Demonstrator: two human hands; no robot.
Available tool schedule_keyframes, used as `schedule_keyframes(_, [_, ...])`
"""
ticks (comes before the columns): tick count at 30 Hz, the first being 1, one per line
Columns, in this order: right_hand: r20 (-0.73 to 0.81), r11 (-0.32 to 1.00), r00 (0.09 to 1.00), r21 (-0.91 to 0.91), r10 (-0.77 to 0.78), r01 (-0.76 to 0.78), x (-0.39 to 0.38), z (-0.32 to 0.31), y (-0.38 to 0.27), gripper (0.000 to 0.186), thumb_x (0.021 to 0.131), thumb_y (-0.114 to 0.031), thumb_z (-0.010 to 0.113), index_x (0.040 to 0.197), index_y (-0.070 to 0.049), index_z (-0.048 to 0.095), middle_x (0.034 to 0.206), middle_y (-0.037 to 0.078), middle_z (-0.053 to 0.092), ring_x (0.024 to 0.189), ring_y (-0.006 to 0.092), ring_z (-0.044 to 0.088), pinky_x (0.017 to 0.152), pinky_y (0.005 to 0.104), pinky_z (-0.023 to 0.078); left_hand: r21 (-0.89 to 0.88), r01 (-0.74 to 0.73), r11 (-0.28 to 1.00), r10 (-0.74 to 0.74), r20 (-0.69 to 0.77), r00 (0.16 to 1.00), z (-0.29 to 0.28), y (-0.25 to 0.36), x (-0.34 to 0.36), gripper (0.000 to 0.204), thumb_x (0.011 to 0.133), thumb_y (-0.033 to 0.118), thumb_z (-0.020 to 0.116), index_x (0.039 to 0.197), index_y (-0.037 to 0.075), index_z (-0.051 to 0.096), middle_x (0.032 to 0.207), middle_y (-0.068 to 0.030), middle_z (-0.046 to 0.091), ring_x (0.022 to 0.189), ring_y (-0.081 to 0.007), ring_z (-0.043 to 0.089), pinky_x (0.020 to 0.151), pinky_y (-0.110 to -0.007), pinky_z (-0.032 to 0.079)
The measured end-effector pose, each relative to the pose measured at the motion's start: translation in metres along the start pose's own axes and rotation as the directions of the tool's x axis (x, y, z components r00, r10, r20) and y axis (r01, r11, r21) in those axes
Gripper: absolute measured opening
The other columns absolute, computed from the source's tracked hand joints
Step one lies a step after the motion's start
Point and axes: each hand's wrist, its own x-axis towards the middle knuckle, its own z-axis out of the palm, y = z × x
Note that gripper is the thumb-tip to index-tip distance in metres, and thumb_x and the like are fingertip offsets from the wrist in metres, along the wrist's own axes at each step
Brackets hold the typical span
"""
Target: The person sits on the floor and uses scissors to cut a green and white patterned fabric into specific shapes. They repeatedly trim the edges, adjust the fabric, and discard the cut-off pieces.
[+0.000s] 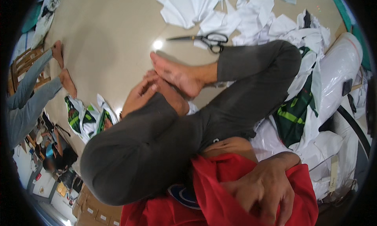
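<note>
Our right hand (267, 186) lay over the loose red cloth shirt (220, 186) at our bared belly, its fingers bent downward; the tips were lost among the folds, so we could not tell whether they pinched the cloth. Our left hand (137, 94) rested its loosely curved fingers at our bare left foot (172, 97), their undersides hidden, and we could not tell whether it gripped; its forearm vanished behind the raised knee of our dark grey trousers (129, 163). Beyond our bare right foot (178, 73), black-handled metal scissors (198, 38) lay near crumpled white fabric pieces (192, 10). Our right leg partly blocked a green-and-white printed cloth (292, 120), beside a thick, white, plastic-wrapped roll (341, 65). Leftward, another person's grey-trousered legs (33, 102) were cut off by the dark rim.
</note>
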Motion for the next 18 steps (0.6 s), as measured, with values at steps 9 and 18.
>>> schedule_keyframes(9, [-0.018,0.997,0.997,0.038,-0.072,0.072,0.003,0.021,-0.003,0.036,0.098,-0.037,0.068,0.103,-0.001,0.073,0.092,0.016,0.072,0.084,0.0308,0.070,0.074,0.0364,0.055,-0.079,0.056,0.995,-0.058,-0.017,0.998,0.007,0.003,0.006,0.046,0.107,0.027,0.059,0.144,-0.001,0.053,0.140,-0.0119,0.059,0.130,-0.0186,0.054,0.109,-0.031,0.042])
schedule_keyframes(18, [-0.007,0.997,0.998,0.044,-0.065,0.065,-0.002,0.040,-0.005,0.036,0.098,-0.037,0.068,0.103,-0.002,0.072,0.093,0.015,0.072,0.084,0.0307,0.070,0.074,0.0366,0.055,0.015,0.002,1.000,-0.002,-0.029,1.000,0.005,-0.007,0.007,0.045,0.109,0.026,0.052,0.145,-0.002,0.049,0.136,-0.0140,0.060,0.127,-0.0211,0.057,0.109,-0.035,0.046])
